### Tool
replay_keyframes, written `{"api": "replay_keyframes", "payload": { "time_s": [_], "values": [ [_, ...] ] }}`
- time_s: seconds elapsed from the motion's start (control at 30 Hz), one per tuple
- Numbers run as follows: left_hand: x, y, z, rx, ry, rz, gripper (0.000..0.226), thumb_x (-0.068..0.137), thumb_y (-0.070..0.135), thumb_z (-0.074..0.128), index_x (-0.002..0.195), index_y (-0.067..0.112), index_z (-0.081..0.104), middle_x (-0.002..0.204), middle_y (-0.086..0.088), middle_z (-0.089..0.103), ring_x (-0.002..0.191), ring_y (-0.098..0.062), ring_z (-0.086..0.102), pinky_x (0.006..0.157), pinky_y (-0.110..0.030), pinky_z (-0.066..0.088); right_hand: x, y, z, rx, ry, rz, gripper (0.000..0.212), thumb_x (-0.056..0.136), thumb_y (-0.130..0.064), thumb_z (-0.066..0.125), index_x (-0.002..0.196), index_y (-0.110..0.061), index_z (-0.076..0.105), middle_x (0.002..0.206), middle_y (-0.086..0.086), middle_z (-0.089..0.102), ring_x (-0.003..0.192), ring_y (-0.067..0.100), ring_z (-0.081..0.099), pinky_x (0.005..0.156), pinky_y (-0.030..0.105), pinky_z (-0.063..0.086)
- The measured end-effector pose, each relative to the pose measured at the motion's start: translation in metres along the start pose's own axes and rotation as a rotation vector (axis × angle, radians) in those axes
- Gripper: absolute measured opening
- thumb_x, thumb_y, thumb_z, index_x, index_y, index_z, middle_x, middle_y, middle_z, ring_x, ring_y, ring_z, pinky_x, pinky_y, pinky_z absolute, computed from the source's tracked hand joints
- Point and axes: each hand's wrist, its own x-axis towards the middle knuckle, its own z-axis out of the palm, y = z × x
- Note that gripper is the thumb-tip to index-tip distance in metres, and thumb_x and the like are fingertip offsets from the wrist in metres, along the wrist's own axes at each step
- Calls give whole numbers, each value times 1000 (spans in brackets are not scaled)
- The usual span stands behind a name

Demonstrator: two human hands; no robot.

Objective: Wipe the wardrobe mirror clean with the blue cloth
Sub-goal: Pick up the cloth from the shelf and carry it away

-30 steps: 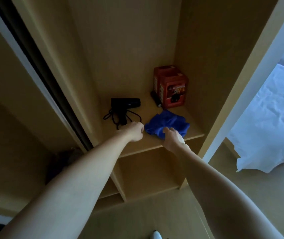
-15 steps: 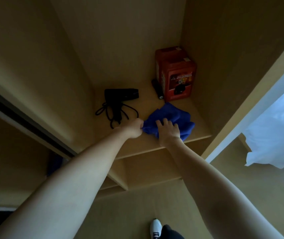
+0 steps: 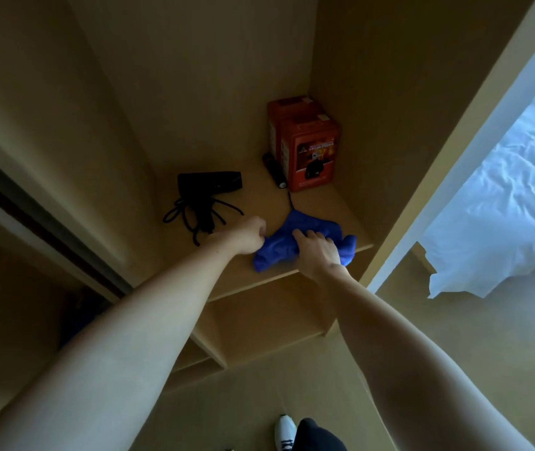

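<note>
the task looks barely begun: the blue cloth lies bunched near the front edge of the wardrobe shelf, the left hand pinching its left end, the right hand closing over it, and no mirror in view yet.
</note>
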Motion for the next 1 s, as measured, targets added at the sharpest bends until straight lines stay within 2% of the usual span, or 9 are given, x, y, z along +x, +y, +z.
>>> {"api": "replay_keyframes", "payload": {
  "time_s": [0.1,0.17,0.27,0.47,0.57,0.67,0.77,0.87,1.0],
  "values": [
    [-7,10,2,-6,3,84,22,95,16,49,115,18,58,111,1,57,94,-19,57,77,-33,47,-32,4,-10,130,55,67,43,91,-27,50,133,-17,46,114,8,62,106,32,59,75,37,41],
    [-14,25,3,1,-6,157,23,95,15,50,116,16,60,114,-3,58,99,-21,58,82,-36,50,-57,7,-18,164,46,133,45,88,-30,54,130,-17,45,113,7,62,102,33,61,70,35,39],
    [-26,54,6,39,-39,238,21,95,15,50,112,18,61,115,-3,57,101,-24,58,89,-42,53,-97,15,-30,205,-8,240,54,85,-28,60,135,-18,43,113,8,60,103,34,60,72,35,41],
    [-54,120,29,179,-70,459,18,90,19,50,103,26,61,113,-1,62,97,-24,60,90,-46,54,-201,50,-38,167,-47,493,25,85,-22,54,109,-20,48,100,2,57,90,29,57,70,36,41],
    [-73,159,52,228,-100,587,20,94,23,49,110,25,60,110,0,61,97,-23,60,86,-42,54,-260,69,-38,172,-22,637,20,86,-18,53,106,-21,49,102,2,57,92,28,56,72,37,42],
    [-94,200,75,263,-169,692,18,97,21,46,109,21,60,106,-2,61,92,-22,60,81,-38,53,-311,84,-40,171,-12,749,17,86,-16,53,100,-24,47,103,3,58,91,28,56,72,36,42],
    [-111,247,106,290,-226,795,15,97,20,47,104,22,60,105,-1,61,89,-21,59,73,-35,51,-361,103,-42,165,27,865,20,88,-12,50,106,-22,51,107,5,60,92,27,56,75,37,43],
    [-121,299,139,320,-254,865,12,92,26,49,95,28,60,103,1,63,89,-22,60,82,-41,55,-404,128,-43,185,52,968,27,90,-8,46,112,-22,54,109,4,60,93,25,54,77,38,42],
    [-136,379,183,434,-294,981,12,83,29,47,82,35,57,99,4,61,90,-23,59,86,-47,53,-456,174,-41,209,92,1086,29,90,-5,43,108,-24,56,109,2,62,91,24,54,76,37,42]
  ]
}}
